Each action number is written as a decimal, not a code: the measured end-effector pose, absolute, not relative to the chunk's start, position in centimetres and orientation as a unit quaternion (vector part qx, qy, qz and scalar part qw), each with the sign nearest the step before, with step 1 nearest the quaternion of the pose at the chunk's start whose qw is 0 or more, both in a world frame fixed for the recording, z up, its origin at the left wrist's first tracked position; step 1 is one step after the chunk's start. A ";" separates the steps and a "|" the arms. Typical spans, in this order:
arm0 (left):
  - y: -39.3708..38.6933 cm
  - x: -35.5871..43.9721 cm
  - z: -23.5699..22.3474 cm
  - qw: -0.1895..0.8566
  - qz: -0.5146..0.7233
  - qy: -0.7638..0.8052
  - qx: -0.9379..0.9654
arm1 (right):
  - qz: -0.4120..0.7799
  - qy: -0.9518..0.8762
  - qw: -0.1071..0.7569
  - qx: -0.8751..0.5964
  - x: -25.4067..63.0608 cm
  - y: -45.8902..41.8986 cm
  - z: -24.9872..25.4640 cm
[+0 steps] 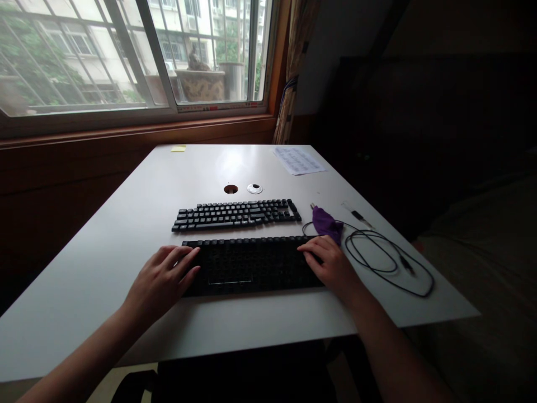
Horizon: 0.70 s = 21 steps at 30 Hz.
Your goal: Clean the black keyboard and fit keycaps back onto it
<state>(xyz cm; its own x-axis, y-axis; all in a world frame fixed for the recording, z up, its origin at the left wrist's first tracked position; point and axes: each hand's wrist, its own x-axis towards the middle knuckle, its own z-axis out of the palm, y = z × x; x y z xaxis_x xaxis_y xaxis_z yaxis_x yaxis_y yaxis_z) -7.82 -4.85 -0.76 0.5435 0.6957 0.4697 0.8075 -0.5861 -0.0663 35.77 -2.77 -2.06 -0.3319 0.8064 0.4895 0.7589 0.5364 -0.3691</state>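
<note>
In front of me lies a black keyboard (pixel 255 266), long side toward me, with a row of keycaps along its far edge; the rest looks bare of caps, though it is dark. My left hand (pixel 170 271) rests on its left end, fingers stretched and a little apart. Across the right end lies my right hand (pixel 329 260), fingers extended over the far row and thumb lower down. Nothing shows in either hand. Just behind the keyboard, loose black keycaps (pixel 235 215) are laid out in rows like a keyboard layout.
Right of the keyboard are a crumpled purple cloth (pixel 325 223), a small slim tool (pixel 358 215) and a looped black cable (pixel 394 268). Farther back on the white table (pixel 92 268) are a round hole (pixel 230 189), a round cover (pixel 254 188), printed sheets (pixel 298 160) and yellow notes (pixel 178 149).
</note>
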 end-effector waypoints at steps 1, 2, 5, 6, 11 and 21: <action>-5.1 -7.5 -0.7 0.143 -0.200 -0.436 -0.866 | 0.037 -0.815 0.322 -0.480 35.8 -2.8 -2.1; -5.2 -7.2 -0.6 0.147 -0.198 -0.439 -0.864 | 0.037 -0.816 0.322 -0.479 35.8 -2.8 -2.1; -5.5 -6.5 -0.5 0.156 -0.187 -0.445 -0.862 | 0.036 -0.817 0.320 -0.479 35.9 -2.7 -2.3; -5.5 -6.4 -0.5 0.156 -0.181 -0.448 -0.861 | 0.036 -0.817 0.319 -0.479 35.9 -2.7 -2.3; -5.5 -6.2 -0.7 0.145 -0.169 -0.462 -0.859 | 0.036 -0.819 0.320 -0.476 35.9 -2.7 -2.2; -4.3 -7.5 -0.6 0.106 -0.222 -0.456 -0.855 | 0.036 -0.817 0.323 -0.476 35.8 -2.7 -2.0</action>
<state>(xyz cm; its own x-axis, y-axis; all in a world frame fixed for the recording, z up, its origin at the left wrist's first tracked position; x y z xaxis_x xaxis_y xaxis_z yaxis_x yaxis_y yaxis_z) -7.52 -4.30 -0.60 0.4861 0.7331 0.4757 0.8269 -0.5620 0.0210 35.76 -2.73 -1.97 -0.3376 0.8012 0.4941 0.7552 0.5439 -0.3659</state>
